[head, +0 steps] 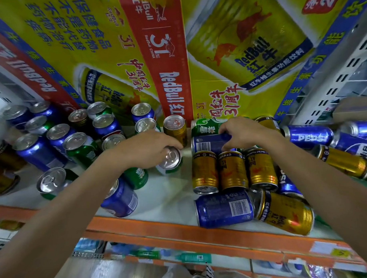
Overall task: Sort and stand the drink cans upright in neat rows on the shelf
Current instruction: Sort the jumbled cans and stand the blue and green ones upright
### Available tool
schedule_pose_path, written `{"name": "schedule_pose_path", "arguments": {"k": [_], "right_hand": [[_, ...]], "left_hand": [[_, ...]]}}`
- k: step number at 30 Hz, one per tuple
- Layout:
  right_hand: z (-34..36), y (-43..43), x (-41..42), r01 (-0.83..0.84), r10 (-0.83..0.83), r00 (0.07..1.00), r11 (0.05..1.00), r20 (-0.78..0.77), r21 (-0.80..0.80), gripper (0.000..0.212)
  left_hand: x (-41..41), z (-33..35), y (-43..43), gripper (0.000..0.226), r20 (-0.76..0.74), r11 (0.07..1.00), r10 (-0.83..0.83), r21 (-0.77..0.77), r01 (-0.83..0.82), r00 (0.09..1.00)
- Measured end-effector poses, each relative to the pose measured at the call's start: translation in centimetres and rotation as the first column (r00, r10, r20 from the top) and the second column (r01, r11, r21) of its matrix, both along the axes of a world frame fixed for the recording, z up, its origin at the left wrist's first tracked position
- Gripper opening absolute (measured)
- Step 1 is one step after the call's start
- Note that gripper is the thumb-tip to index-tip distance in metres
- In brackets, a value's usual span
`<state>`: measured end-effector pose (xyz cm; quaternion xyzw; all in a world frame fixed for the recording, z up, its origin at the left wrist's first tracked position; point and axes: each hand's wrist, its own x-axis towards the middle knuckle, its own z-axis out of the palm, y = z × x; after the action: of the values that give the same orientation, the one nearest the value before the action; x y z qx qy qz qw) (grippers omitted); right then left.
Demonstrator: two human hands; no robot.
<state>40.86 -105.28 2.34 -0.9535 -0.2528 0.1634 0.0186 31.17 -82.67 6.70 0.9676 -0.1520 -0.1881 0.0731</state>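
Rolling of gold cans (232, 170) is risked if the blue can (207, 145) gripped by right fingers (225, 130) is pulled; green can (171, 160) gripped by left fingers (174, 144).

Left hand (149, 148) and right hand (247, 134) reach forward, palms down, each curled gripping

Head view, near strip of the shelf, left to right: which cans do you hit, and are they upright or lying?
upright green can → upright blue can → held green can, gripped at its top by the left hand → lying blue can → lying gold can
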Motion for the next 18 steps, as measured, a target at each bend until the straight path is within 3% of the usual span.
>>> {"name": "schedule_pose_path", "arguments": {"k": [3, 7, 10, 13, 18], "right_hand": [[0.4, 0.3, -0.1, -0.003, 0.003, 1.0, 0.999, -0.011, 0.033, 0.05], [0.6, 0.9, -0.1, 0.012, -0.006, 0.999, 0.99, -0.044, 0.14, 0.056], [0.7, 1.9, -0.4, 0.021, -0.027, 0.999, 0.964, 0.019, 0.264, 0.057], [0.8, 3.6, -1.2, 0.0, -0.05, 0.989, 0.939, 0.136, 0.343, 0.057], [0.3, 6.0, -1.6, -0.094, 0.014, 0.967, 0.948, 0.255, 0.303, 0.061]], "left_hand": [[0.0, -0.2, -0.3, 0.039, 0.076, 0.997, 0.026, 0.067, -0.031, 0.997], [0.2, -1.0, 0.1, 0.074, 0.084, 0.975, 0.049, 0.211, -0.066, 0.995], [0.7, -1.7, 0.1, 0.072, 0.137, 0.975, 0.046, 0.211, -0.074, 0.99], [1.2, -2.1, -0.2, 0.07, 0.218, 0.944, 0.018, 0.317, -0.088, 0.976], [2.0, -2.2, 0.1, 0.07, 0.206, 0.946, 0.039, 0.307, -0.103, 0.978]]}}
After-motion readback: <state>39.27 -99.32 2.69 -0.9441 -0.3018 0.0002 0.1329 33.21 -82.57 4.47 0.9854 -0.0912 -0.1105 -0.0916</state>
